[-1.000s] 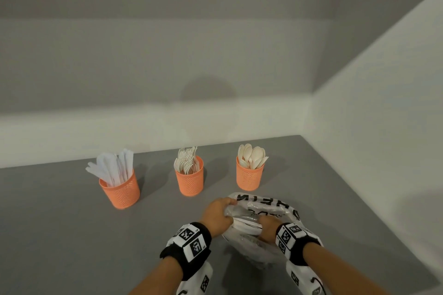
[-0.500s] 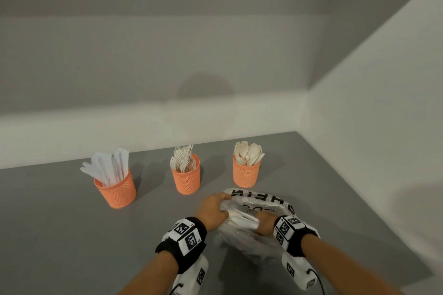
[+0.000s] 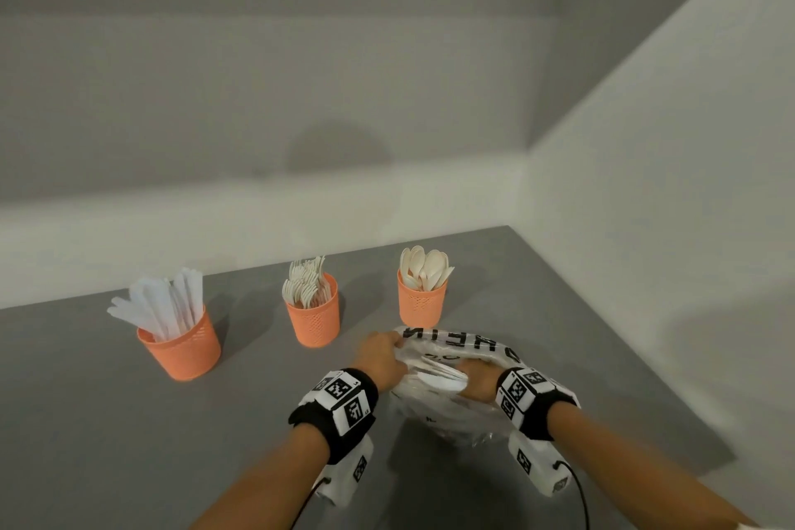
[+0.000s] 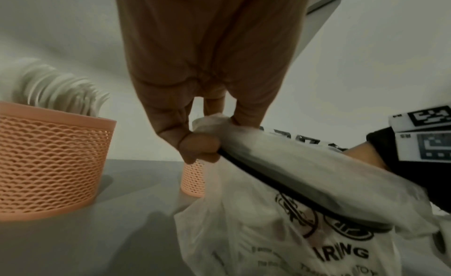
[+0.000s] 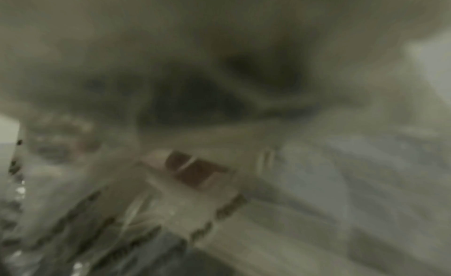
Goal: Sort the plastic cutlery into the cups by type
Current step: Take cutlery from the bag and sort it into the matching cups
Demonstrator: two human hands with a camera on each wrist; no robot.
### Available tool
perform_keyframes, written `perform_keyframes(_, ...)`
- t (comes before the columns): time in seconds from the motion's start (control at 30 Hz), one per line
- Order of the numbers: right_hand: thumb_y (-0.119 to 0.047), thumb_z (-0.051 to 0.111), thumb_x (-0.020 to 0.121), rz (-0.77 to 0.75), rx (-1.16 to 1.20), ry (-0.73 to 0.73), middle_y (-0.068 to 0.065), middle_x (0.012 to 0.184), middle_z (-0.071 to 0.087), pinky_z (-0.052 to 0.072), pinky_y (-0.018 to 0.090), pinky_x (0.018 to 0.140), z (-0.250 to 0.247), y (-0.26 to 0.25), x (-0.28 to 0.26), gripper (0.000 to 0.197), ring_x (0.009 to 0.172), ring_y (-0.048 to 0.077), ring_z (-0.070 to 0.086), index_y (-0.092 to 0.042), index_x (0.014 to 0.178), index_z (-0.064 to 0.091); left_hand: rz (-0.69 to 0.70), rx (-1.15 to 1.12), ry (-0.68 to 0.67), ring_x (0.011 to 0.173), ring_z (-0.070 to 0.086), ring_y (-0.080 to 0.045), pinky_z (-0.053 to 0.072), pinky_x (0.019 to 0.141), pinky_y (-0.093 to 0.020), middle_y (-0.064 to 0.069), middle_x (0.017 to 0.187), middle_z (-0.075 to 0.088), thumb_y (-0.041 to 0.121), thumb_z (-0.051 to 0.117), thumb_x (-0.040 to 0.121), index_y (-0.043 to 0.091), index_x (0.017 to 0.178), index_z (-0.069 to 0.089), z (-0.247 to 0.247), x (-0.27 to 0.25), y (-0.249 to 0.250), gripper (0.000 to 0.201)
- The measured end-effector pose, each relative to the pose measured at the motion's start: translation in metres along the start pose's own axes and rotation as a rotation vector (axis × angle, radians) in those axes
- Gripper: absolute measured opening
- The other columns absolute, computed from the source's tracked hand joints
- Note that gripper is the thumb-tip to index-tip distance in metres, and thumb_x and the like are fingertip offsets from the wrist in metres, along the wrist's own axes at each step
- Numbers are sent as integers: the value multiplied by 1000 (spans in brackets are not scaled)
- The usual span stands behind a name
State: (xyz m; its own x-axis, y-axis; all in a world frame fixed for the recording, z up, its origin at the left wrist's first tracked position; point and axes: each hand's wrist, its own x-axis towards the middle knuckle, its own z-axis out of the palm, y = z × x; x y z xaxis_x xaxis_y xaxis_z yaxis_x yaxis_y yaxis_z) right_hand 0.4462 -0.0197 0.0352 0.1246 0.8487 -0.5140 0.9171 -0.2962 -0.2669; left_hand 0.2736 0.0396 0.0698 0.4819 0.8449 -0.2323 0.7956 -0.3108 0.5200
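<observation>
Three orange mesh cups stand in a row on the grey table: the left cup [image 3: 180, 346] holds white knives, the middle cup [image 3: 314, 321] holds forks, the right cup [image 3: 421, 303] holds spoons. In front of the spoon cup lies a clear plastic bag [image 3: 451, 396] with black print, white cutlery showing inside. My left hand [image 3: 380, 359] pinches the bag's rim [image 4: 219, 123] between thumb and fingers. My right hand [image 3: 475, 379] reaches into the bag's mouth; its fingers are hidden by plastic. The right wrist view is a blur of plastic.
The grey table [image 3: 86, 422] meets white walls at the back and on the right [image 3: 645, 271], forming a corner behind the spoon cup. The fork cup [image 4: 46, 160] stands close to the left of my left hand.
Both hands stay on the bag; the camera view has shifted slightly, so cups and hands sit a little further left and lower. The grip on the bag looks the same.
</observation>
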Motion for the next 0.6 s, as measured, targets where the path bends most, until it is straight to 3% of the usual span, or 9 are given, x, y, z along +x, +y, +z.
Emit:
perform_keyframes(0.1, -22, 45, 96, -117, -250, 9, 5, 133, 49, 33, 34, 110, 13, 8, 6, 38, 122, 23, 46, -13, 132, 49, 9, 5, -3, 123, 48, -25, 37, 99, -27, -12, 134, 48, 11, 53, 87, 10, 131, 48, 0, 2, 6, 44)
perform_keyframes(0.17, -23, 47, 94, -138, -269, 51, 2, 119, 55, 39, 30, 103, 22, 9, 13, 28, 110, 20, 51, -18, 120, 55, 23, 22, 4, 121, 49, -25, 38, 99, -28, -12, 133, 49, 12, 54, 86, 10, 131, 48, 1, 4, 8, 45)
perform_keyframes(0.23, -23, 51, 90, -103, -287, 63, 5, 107, 62, 47, 25, 82, 24, 10, 11, 22, 98, 21, 58, -17, 109, 60, 22, 26, -10, 121, 49, -25, 38, 99, -29, -12, 133, 48, 13, 56, 86, 10, 130, 48, 2, 5, 8, 45)
perform_keyframes(0.3, -24, 54, 85, -58, -231, 86, 5, 92, 68, 45, 20, 60, 26, 10, 10, 18, 83, 19, 64, -16, 96, 67, 20, 32, -19, 122, 48, -25, 38, 99, -28, -12, 133, 47, 14, 56, 86, 10, 131, 47, 3, 5, 6, 45)
perform_keyframes(0.43, -10, 51, 90, 34, -105, 1, 18, 120, 61, 33, 29, 74, 25, 1, 9, 31, 101, 30, 59, -4, 120, 57, 16, 39, -15, 121, 48, -26, 38, 99, -28, -13, 132, 47, 13, 55, 86, 10, 131, 46, 3, 3, 4, 46)
perform_keyframes(0.53, -10, 49, 91, 44, -141, 23, 19, 122, 60, 39, 33, 78, 25, 1, 11, 31, 108, 32, 58, -3, 119, 58, 16, 88, -30, 118, 50, -29, 40, 98, -31, -15, 130, 46, 10, 53, 86, 11, 133, 42, 6, -2, 2, 49)
perform_keyframes(0.6, -15, 47, 92, 53, -100, 31, 18, 126, 57, 43, 36, 91, 21, 0, 7, 34, 116, 32, 54, -4, 123, 54, 27, 160, -51, 118, 49, -32, 41, 98, -35, -16, 129, 44, 7, 50, 86, 13, 137, 36, 10, -11, 1, 53)
